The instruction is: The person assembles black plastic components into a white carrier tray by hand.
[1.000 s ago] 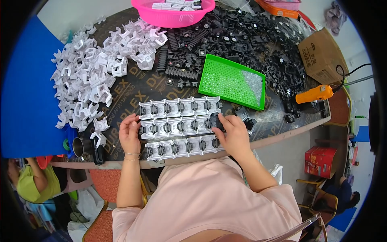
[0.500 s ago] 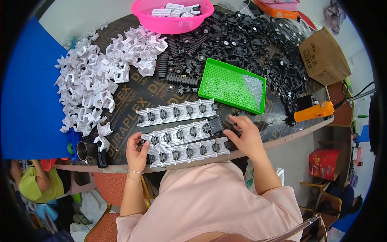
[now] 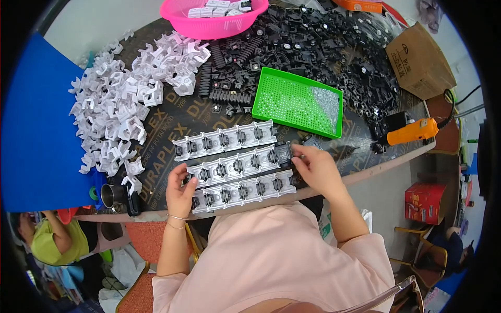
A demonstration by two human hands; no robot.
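Note:
Three rows of white plastic housings with black clips set in them lie side by side in front of me: a far row (image 3: pixel 224 140), a middle row (image 3: pixel 229 168) and a near row (image 3: pixel 244 192). My left hand (image 3: pixel 180 192) has its thumb and bent fingers closed about the left end of the middle row. A square black block (image 3: pixel 283 154) sits at that row's right end. Against the block's outer edge, the thumb and fingers of my right hand (image 3: pixel 317 169) are closed. What lies under the fingertips is partly hidden.
White housings (image 3: pixel 109 115) are heaped at left, black parts (image 3: pixel 302 41) at the back right. Behind the rows lies a green tray (image 3: pixel 282 104) with small silver pieces. A pink basket (image 3: pixel 214 23), an orange power screwdriver (image 3: pixel 412 131), a carton (image 3: pixel 420 62) and a metal cup (image 3: pixel 110 195) stand around.
My right hand has come in from beside the black block and now touches it. The middle row has shifted slightly right relative to the other rows. The whole view has moved a little.

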